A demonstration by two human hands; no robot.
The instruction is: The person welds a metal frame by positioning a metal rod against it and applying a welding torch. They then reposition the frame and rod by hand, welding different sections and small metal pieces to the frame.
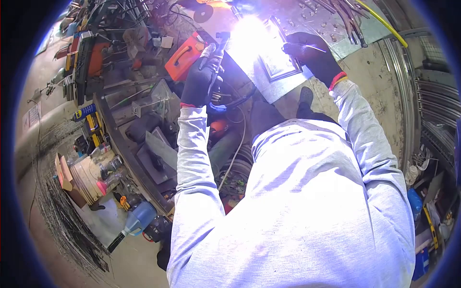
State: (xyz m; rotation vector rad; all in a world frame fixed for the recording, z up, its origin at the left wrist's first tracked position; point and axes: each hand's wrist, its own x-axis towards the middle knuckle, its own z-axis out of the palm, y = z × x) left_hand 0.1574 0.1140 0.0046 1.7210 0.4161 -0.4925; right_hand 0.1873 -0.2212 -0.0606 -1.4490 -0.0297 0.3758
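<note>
Metal rod (307, 46) inside right hand (314, 60) grip

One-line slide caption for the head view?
Gloved left hand holds a welding torch at a bright arc; right hand holds a thin rod.

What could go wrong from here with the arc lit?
The arc glares right between the left hand gripping the torch and the right hand holding the rod; sparks could reach the sleeves. The orange case sits close beside the glare and may catch spatter. The cable hangs below the torch and could snag.
</note>
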